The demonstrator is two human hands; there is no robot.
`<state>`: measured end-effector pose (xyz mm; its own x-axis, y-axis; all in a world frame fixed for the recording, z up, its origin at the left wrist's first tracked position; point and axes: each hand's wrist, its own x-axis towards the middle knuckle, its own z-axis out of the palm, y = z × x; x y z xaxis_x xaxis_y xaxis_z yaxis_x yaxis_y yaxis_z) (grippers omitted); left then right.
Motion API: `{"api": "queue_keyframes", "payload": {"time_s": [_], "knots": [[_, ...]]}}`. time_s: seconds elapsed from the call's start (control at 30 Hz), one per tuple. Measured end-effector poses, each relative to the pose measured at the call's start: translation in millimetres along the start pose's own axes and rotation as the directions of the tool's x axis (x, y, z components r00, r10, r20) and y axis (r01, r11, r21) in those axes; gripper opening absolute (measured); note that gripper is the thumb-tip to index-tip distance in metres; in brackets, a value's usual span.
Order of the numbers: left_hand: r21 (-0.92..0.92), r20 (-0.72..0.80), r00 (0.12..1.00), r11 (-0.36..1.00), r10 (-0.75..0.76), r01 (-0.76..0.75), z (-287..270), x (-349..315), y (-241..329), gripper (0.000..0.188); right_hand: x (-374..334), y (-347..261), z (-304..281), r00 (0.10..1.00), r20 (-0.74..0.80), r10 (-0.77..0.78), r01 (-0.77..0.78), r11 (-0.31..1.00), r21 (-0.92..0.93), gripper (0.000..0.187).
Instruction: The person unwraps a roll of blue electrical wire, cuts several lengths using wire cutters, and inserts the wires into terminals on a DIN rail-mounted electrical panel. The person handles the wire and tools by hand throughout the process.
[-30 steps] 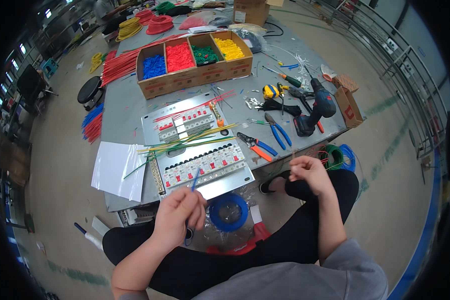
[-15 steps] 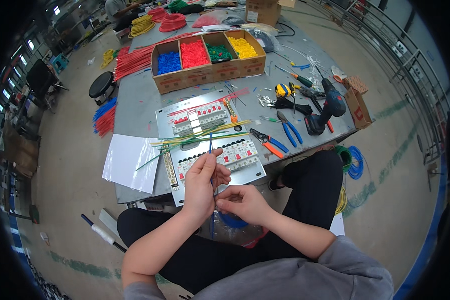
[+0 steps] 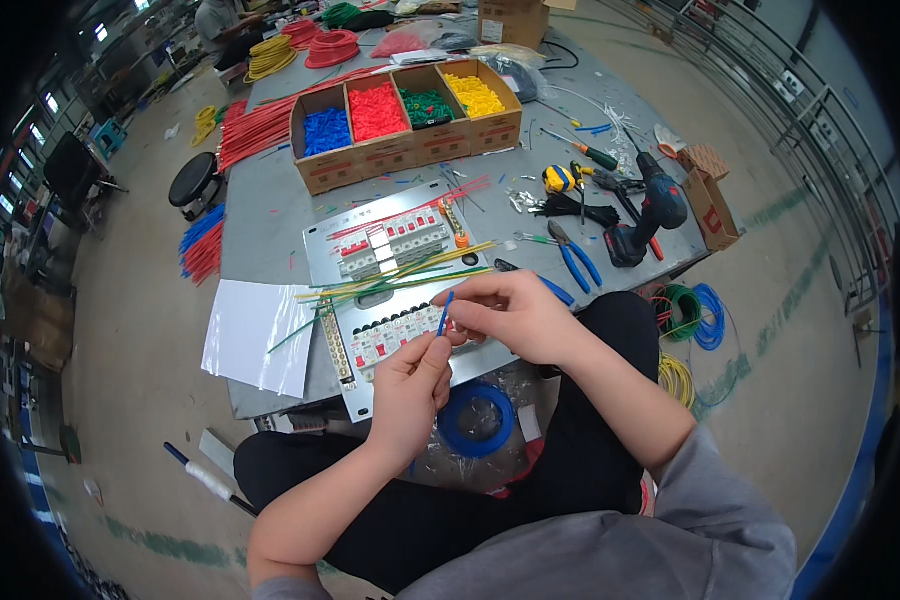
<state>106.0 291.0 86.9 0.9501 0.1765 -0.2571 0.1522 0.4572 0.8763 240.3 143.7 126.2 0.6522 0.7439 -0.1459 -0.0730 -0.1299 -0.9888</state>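
Our left hand (image 3: 405, 395) and right hand (image 3: 520, 315) both had fingers pinching the blue wire (image 3: 446, 313), which appeared over the breaker panel's (image 3: 480, 363) near row; a loose pinch, we judged, could have let its short end twist or slip.

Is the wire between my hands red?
No, the short piece of wire showing between the left hand and the right hand is blue.
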Motion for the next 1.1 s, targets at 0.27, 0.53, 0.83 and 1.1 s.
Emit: {"api": "queue_keyframes", "payload": {"time_s": [0.27,0.53,0.83,1.1], "knots": [[0.117,0.037,0.996,0.99,-0.081,0.076,-7.9,9.7,11.6,0.033,20.7,41.6,-0.2,0.988,0.004,-0.155,0.15,0.962,0.227,0.02],[0.161,0.058,0.995,0.985,-0.078,0.068,-5.0,8.1,15.0,0.035,12.2,41.8,1.0,0.982,-0.001,-0.191,0.185,0.949,0.254,0.02],[0.304,0.125,0.986,0.95,-0.11,0.067,-25.3,31.1,22.2,0.035,34.1,34.7,-54.0,0.912,-0.374,-0.171,0.308,0.886,0.347,0.024],[0.299,0.039,0.997,0.953,-0.065,0.05,-24.7,32.6,14.4,0.026,34.7,43.0,-77.4,0.859,-0.468,-0.208,0.408,0.83,0.379,0.025]]}}
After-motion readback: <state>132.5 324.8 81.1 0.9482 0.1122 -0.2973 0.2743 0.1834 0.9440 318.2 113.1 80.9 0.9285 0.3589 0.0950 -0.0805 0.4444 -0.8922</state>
